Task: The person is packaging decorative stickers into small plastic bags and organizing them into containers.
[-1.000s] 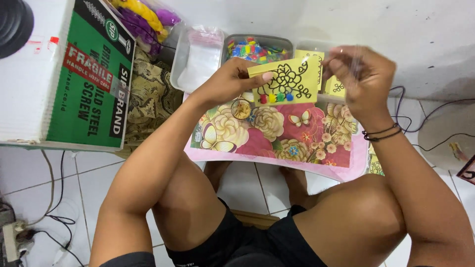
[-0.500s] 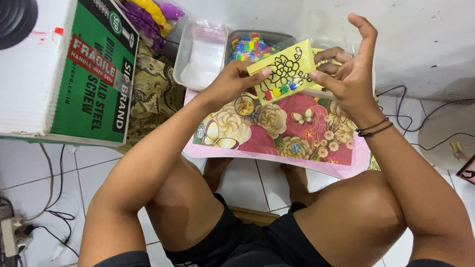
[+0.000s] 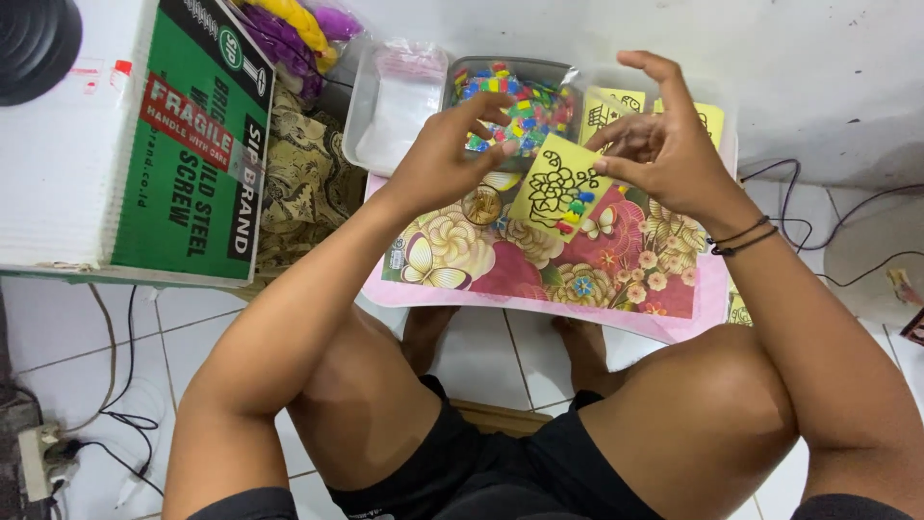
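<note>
A small yellow card (image 3: 561, 188) printed with a black floral outline, with a few coloured beads stuck along its lower part, is held above the flowered tray (image 3: 539, 260), just in front of the clear tub of mixed coloured beads (image 3: 515, 96). The card is judged light and thin, likely to bend if pinched hard, and the beads on it look loosely seated, so the edges are the safer place to hold it. The left hand (image 3: 448, 154) is closed lightly on the card's upper left edge, thumb and fingertips pinching it. The right hand (image 3: 664, 144) grips the upper right corner between thumb and forefinger, the other fingers spread and raised. Both forearms are angled inward over the knees, wrists slightly bent.
</note>
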